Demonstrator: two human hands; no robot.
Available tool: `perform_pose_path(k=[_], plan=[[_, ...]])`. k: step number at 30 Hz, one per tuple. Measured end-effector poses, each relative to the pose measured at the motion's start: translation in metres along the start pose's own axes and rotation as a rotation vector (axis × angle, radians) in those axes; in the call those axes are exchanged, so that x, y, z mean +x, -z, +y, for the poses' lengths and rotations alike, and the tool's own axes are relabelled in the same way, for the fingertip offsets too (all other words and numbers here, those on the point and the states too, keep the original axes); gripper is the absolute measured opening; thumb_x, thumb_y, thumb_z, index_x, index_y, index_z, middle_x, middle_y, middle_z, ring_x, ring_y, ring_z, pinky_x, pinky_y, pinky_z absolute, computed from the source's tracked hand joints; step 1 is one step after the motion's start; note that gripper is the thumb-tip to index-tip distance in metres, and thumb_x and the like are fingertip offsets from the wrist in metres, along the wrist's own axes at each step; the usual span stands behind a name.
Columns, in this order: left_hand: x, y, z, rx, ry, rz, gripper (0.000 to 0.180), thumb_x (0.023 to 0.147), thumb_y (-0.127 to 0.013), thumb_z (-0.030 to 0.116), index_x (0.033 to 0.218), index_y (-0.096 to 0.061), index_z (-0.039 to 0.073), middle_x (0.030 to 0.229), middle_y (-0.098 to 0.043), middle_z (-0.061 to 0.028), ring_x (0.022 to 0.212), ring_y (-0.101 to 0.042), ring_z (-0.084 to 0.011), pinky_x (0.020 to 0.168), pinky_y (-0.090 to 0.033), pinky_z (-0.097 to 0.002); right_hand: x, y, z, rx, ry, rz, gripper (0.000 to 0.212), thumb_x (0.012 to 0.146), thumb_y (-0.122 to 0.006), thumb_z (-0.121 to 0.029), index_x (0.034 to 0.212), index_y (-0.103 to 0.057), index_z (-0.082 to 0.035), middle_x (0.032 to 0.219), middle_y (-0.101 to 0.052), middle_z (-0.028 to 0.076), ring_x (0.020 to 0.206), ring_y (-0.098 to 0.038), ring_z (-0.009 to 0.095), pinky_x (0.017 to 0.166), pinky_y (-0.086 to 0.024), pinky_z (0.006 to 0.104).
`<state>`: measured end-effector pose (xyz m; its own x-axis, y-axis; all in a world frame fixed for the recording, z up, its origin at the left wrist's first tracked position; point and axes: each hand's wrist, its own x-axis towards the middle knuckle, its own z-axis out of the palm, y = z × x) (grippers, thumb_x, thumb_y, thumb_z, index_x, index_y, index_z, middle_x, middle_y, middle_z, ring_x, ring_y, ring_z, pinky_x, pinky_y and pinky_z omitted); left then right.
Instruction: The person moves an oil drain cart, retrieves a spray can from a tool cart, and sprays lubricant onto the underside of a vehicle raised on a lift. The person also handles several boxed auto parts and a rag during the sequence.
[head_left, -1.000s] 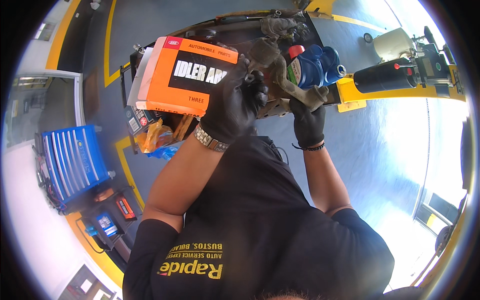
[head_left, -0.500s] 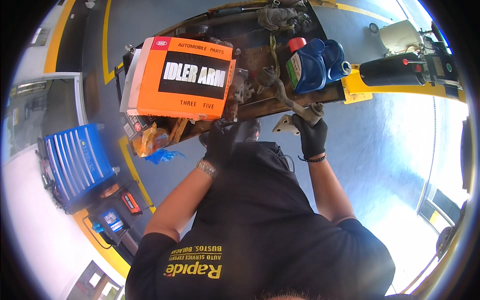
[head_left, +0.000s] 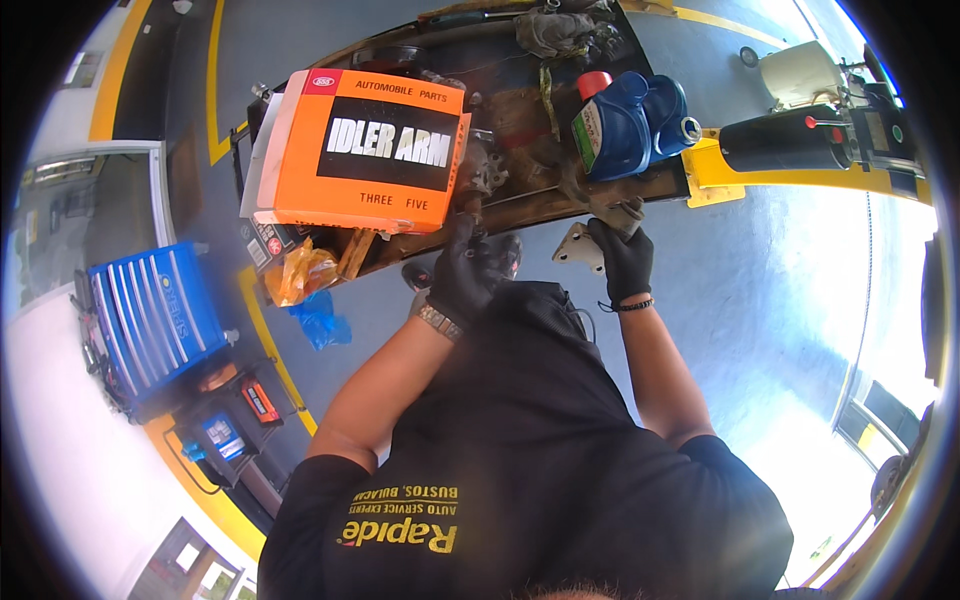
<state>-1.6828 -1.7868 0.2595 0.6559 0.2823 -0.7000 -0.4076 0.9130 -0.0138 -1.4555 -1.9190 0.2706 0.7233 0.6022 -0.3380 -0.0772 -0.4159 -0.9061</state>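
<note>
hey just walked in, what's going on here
A gloved person is at a workbench. The right hand holds a worn metal arm; the left hand is at the bench's near edge, and whether it grips anything is unclear. On the bench, an orange box stands toward the left and blue bottles toward the right.

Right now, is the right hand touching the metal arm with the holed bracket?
Touching: the head view shows the gloved right hand gripping the metal arm, its holed bracket sticking out leftward.

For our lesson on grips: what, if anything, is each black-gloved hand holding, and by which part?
Right hand: a curved grey metal arm, by its near end. Left hand: cannot be told.
</note>
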Motion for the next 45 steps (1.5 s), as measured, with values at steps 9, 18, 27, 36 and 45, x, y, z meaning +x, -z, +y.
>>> perform_pose_path(k=[9,18,27,36,45], plan=[[0.007,0.017,0.006,0.038,0.017,-0.041,0.049,0.101,-0.057,0.057,0.076,-0.053,0.014,0.096,-0.066,-0.0281,0.088,-0.067,-0.0393,0.065,-0.055,-0.0384,0.011,-0.018,-0.024,-0.334,0.183,-0.053,0.043,0.084,-0.083,-0.036,0.101,-0.076,0.002,0.087,-0.078,0.014,0.081,-0.077,0.022,0.071,-0.057,0.0360],[0.010,0.019,0.002,-0.056,-0.037,-0.114,0.042,0.098,-0.062,0.058,0.094,-0.056,0.017,0.074,-0.053,-0.0069,0.057,-0.052,-0.0224,0.068,-0.057,-0.0494,0.066,-0.066,-0.008,-0.661,0.370,-0.107,0.033,0.094,-0.072,-0.040,0.108,-0.078,-0.011,0.091,-0.077,0.014,0.087,-0.076,0.032,0.075,-0.057,0.0410],[-0.003,-0.024,0.008,0.120,-0.194,0.214,0.023,0.103,-0.060,0.049,0.104,-0.062,0.026,0.065,-0.043,0.0085,0.051,-0.039,-0.0059,0.047,-0.035,-0.0204,0.113,-0.089,0.015,-0.972,0.719,-0.167,0.039,0.101,-0.053,-0.023,0.139,-0.058,-0.031,0.120,-0.069,0.022,0.098,-0.072,0.040,0.084,-0.059,0.0484],[-0.016,-0.048,0.001,0.564,-0.360,0.187,0.040,0.107,-0.053,0.046,0.100,-0.050,0.007,0.078,-0.063,-0.0106,0.065,-0.068,-0.0247,0.054,-0.054,-0.0331,0.114,-0.079,0.007,-1.053,0.691,-0.394,0.052,0.098,-0.055,-0.014,0.148,-0.048,-0.022,0.134,-0.061,0.026,0.118,-0.063,0.045,0.095,-0.054,0.0493],[-0.071,-0.090,-0.002,0.679,-0.223,0.208,0.032,0.107,-0.056,0.045,0.094,-0.055,0.015,0.067,-0.045,0.0053,0.046,-0.034,-0.0040,0.042,-0.030,-0.0198,0.066,-0.057,0.010,-0.639,0.432,-0.114,0.072,0.095,-0.067,-0.048,0.144,-0.048,0.001,0.131,-0.058,0.036,0.123,-0.057,0.049,0.106,-0.047,0.0524]])
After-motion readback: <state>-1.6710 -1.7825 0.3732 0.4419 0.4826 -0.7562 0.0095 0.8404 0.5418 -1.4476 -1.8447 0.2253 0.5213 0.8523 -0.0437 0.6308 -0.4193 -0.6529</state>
